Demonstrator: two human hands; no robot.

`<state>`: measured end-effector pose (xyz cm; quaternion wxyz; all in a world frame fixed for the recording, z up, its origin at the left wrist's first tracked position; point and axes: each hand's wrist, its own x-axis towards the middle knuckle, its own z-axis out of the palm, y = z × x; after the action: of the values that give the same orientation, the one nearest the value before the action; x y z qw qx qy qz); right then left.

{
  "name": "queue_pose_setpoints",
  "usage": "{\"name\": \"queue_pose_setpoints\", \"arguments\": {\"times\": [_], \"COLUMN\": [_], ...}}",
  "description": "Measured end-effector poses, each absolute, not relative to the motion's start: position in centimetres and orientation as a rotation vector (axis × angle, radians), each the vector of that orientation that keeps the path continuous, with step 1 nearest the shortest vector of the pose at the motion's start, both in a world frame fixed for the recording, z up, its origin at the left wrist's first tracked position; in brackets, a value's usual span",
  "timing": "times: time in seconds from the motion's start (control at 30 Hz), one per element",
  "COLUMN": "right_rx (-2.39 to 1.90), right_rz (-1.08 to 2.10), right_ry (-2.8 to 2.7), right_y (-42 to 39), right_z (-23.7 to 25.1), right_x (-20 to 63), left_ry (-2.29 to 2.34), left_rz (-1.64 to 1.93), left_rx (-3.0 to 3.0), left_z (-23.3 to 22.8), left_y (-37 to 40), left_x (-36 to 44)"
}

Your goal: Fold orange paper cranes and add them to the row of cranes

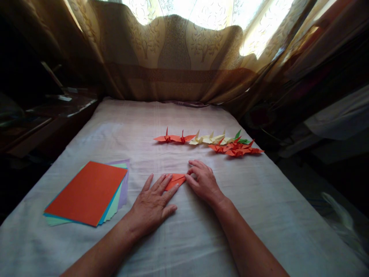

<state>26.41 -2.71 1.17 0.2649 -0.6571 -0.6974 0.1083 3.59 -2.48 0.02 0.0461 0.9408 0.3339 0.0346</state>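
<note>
A small folded piece of orange paper (176, 181) lies flat on the white cloth, with a crease line across it. My left hand (152, 198) rests on its left part, palm down with the fingers spread, hiding some of the paper. At the paper's right corner is my right hand (204, 181), its thumb and index fingertip brought together on the tip. The other fingers of that hand are curled loosely above the cloth.
To the left lies a stack of coloured sheets (86, 194), orange on top. Several folded paper cranes, orange (238, 149), cream (211, 139) and green (243, 141), stand in rows beyond my hands. A patterned curtain (175, 50) hangs behind the cloth-covered surface (132, 119).
</note>
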Motion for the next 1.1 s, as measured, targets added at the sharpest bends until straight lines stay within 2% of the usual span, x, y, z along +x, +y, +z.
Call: {"name": "queue_pose_setpoints", "arguments": {"times": [0.47,0.77,0.97,1.1], "right_rx": [-1.755,-1.891,-1.686,-1.721], "right_rz": [0.438,0.223,0.171,0.214], "right_ry": [-1.843,-1.750,-2.181,-2.418], "right_y": [-2.6,-2.7,-4.0,-4.8], "right_z": [1.2,0.5,0.9,1.1], "right_x": [27.9,25.7,24.4,24.4], "left_ry": [1.029,1.036,1.052,1.058], "left_rz": [0.037,0.056,0.158,0.275], "left_rx": [2.822,2.843,2.834,2.810], "left_z": [0.6,0.6,0.2,-0.2], "left_y": [-2.5,-2.5,-2.5,-2.6], "left_x": [3.8,3.9,3.8,3.8]}}
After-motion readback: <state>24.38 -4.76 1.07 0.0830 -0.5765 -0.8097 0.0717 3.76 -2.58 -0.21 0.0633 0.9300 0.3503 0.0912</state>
